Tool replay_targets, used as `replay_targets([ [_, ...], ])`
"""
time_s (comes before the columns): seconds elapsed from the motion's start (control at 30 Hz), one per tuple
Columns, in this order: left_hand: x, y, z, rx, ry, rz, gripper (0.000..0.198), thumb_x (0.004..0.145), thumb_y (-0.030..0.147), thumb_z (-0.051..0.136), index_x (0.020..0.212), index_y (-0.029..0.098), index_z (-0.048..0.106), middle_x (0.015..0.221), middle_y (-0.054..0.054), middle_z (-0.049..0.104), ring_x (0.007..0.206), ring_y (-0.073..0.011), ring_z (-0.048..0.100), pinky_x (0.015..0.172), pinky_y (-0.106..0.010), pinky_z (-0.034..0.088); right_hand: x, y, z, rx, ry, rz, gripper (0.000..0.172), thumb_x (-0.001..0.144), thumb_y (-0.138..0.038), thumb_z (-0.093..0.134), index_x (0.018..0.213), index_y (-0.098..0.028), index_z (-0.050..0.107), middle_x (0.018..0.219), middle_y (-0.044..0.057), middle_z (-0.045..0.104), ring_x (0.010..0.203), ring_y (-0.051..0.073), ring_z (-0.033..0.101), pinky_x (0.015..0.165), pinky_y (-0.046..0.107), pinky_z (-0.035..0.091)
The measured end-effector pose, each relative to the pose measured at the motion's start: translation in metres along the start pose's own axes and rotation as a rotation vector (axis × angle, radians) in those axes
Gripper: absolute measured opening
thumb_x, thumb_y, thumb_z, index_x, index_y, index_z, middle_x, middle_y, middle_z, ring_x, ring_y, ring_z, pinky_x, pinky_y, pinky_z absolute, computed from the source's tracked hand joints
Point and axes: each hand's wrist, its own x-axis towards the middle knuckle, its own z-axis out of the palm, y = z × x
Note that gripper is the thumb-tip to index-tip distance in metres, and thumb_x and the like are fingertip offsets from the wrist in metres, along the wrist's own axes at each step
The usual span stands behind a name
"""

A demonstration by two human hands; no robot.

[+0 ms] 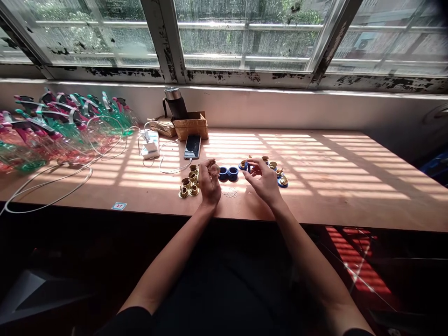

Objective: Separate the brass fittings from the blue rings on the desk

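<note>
Along a sunlit bench (336, 177) under grimy windows (245, 42), tag (119, 206) reading 27; left hand (210, 184) pinching a brass bit (214, 169), right hand (262, 181) spread by blue rings (228, 173).

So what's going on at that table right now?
A person is working with bare hands at a wooden table. The left hand pinches a small round piece in its fingers; it's too small to identify. The right hand has its fingers at a blue ring holding a brass fitting. Two more blue rings sit between the hands, with brass fittings heaped left of them and a thin wire coil in front.
</note>
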Motion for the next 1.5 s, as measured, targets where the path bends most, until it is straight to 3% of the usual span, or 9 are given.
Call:
replay_targets([
  [0.1, 0.001, 0.004, 0.002, -0.049, 0.062, -0.019, 0.044, 0.103, 0.05, 0.059, 0.133, 0.019, 0.054, 0.12, -0.012, 0.067, 0.102, -0.0204, 0.07, 0.086, -0.033, 0.06, 0.015, -0.007, 0.007, -0.132, -0.132, -0.105, 0.032, 0.091, -0.029, 0.072, 0.123, -0.023, 0.068, 0.109, 0.007, 0.076, 0.088, 0.024, 0.068, 0.081, 0.038, 0.055],
  [0.23, 0.001, 0.005, 0.003, -0.063, 0.097, -0.031, 0.055, 0.093, 0.05, 0.074, 0.132, 0.018, 0.053, 0.12, -0.013, 0.068, 0.1, -0.0208, 0.072, 0.084, -0.033, 0.062, 0.042, -0.011, 0.025, -0.36, -0.279, -0.214, 0.031, 0.098, -0.031, 0.064, 0.127, -0.021, 0.071, 0.123, 0.01, 0.075, 0.116, 0.033, 0.06, 0.102, 0.047, 0.046],
  [0.4, -0.001, 0.002, 0.001, -0.001, 0.101, 0.004, 0.05, 0.092, 0.054, 0.073, 0.125, 0.018, 0.062, 0.115, -0.012, 0.072, 0.098, -0.0212, 0.073, 0.085, -0.034, 0.061, 0.053, -0.004, 0.048, -0.493, -0.381, -0.195, 0.035, 0.098, -0.031, 0.063, 0.131, -0.022, 0.072, 0.124, 0.011, 0.075, 0.12, 0.036, 0.053, 0.105, 0.05, 0.039],
  [0.57, -0.001, 0.005, -0.002, 0.053, -0.021, 0.061, 0.047, 0.098, 0.054, 0.066, 0.128, 0.018, 0.067, 0.109, -0.01, 0.074, 0.092, -0.0203, 0.07, 0.085, -0.034, 0.057, 0.043, 0.005, 0.057, -0.519, -0.474, -0.168, 0.029, 0.101, -0.036, 0.06, 0.12, -0.02, 0.075, 0.113, 0.013, 0.073, 0.115, 0.034, 0.052, 0.1, 0.043, 0.041],
  [0.8, -0.005, 0.007, 0.002, 0.006, -0.178, 0.086, 0.048, 0.107, 0.055, 0.046, 0.132, 0.019, 0.064, 0.124, -0.012, 0.073, 0.111, -0.0238, 0.07, 0.096, -0.035, 0.054, 0.038, 0.01, 0.056, -0.459, -0.446, -0.188, 0.029, 0.098, -0.031, 0.06, 0.121, -0.018, 0.073, 0.11, 0.012, 0.074, 0.107, 0.032, 0.054, 0.096, 0.04, 0.043],
  [1.0, -0.011, 0.004, 0.003, -0.083, -0.189, -0.056, 0.04, 0.105, 0.057, 0.049, 0.125, 0.022, 0.053, 0.092, -0.003, 0.072, 0.072, -0.0163, 0.068, 0.07, -0.028, 0.053, 0.038, 0.006, 0.048, -0.335, -0.353, -0.212, 0.037, 0.095, -0.035, 0.065, 0.128, -0.019, 0.068, 0.124, 0.013, 0.073, 0.118, 0.034, 0.056, 0.102, 0.047, 0.046],
  [1.13, -0.012, 0.007, 0.002, -0.121, -0.257, -0.081, 0.033, 0.108, 0.054, 0.042, 0.115, 0.023, 0.052, 0.082, 0.0, 0.069, 0.069, -0.0157, 0.068, 0.067, -0.026, 0.052, 0.026, -0.01, 0.03, -0.15, -0.163, -0.198, 0.017, 0.099, -0.032, 0.059, 0.109, -0.022, 0.068, 0.1, 0.008, 0.073, 0.099, 0.028, 0.065, 0.091, 0.043, 0.052],
  [1.3, -0.013, 0.012, 0.002, -0.032, -0.348, 0.027, 0.032, 0.109, 0.049, 0.04, 0.11, 0.021, 0.057, 0.076, 0.0, 0.068, 0.063, -0.0152, 0.063, 0.061, -0.025, 0.044, -0.003, -0.021, 0.012, 0.036, -0.313, -0.175, 0.012, 0.102, -0.033, 0.058, 0.102, -0.024, 0.066, 0.093, 0.005, 0.071, 0.083, 0.022, 0.066, 0.079, 0.037, 0.055],
  [1.5, -0.014, 0.014, 0.002, -0.011, -0.453, 0.064, 0.035, 0.11, 0.046, 0.034, 0.11, 0.021, 0.058, 0.077, 0.0, 0.065, 0.059, -0.0139, 0.057, 0.057, -0.024, 0.038, -0.022, -0.007, 0.008, 0.117, -0.409, -0.121, 0.011, 0.102, -0.034, 0.06, 0.105, -0.024, 0.064, 0.09, 0.004, 0.069, 0.08, 0.021, 0.065, 0.075, 0.036, 0.055],
])
